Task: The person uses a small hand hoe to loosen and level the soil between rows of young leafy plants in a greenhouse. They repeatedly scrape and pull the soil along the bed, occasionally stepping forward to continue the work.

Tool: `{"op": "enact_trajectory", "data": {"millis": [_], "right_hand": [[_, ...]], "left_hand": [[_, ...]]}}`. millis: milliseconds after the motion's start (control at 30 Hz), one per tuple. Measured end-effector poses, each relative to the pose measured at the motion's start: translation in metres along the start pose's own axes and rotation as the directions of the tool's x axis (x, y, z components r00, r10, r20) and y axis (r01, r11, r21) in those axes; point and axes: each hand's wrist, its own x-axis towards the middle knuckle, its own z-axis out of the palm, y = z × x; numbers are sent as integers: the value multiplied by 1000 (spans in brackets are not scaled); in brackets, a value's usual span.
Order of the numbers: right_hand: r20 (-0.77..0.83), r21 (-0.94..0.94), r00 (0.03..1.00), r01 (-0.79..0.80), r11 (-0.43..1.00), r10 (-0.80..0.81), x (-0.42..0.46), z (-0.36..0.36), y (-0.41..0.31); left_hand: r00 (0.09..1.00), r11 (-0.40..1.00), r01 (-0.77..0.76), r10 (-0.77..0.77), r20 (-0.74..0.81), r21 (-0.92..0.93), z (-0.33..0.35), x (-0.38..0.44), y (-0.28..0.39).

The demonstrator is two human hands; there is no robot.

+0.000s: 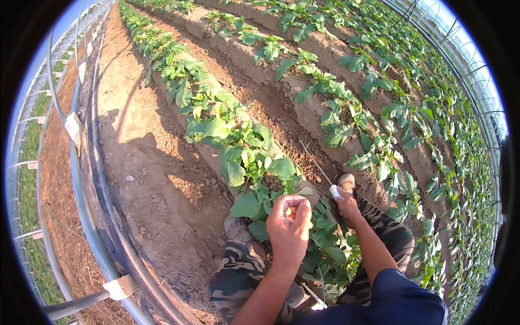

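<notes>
My left hand (287,233) is above the row of leafy plants, its fingers curled in and the thumb close to the index finger. A pale leaf (305,191) shows just beyond its fingertips; I cannot tell whether they grip it. My right hand (348,206) is closed around the white handle (336,191) of a thin rod-like tool. Its slender shaft (316,162) points forward over the furrow, away from me. Broad green leaves (247,205) spread around and under the left hand. More foliage (335,250) fills the gap between my legs.
My camouflage trouser legs (239,272) straddle the planted ridge, a shoe (346,182) in the furrow (260,101). Parallel crop rows (337,97) stretch right. At left run bare soil (138,178), a black plastic edge (103,191) and a metal frame pipe (83,195) with white blocks (73,126).
</notes>
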Motion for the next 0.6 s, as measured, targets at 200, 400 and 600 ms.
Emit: {"op": "enact_trajectory", "data": {"millis": [200, 400, 600], "right_hand": [[70, 169, 958, -287, 943, 279, -107, -28, 17], [48, 459, 977, -204, 865, 205, -86, -39, -4], [-122, 365, 991, -13, 931, 62, -93, -30, 60]], "left_hand": [[999, 998, 34, -36, -27, -60, 3, 3, 5], [998, 999, 34, -35, -43, -24, 5, 8, 9], [999, 997, 49, -50, -13, -56, 19, 7, 8]]}}
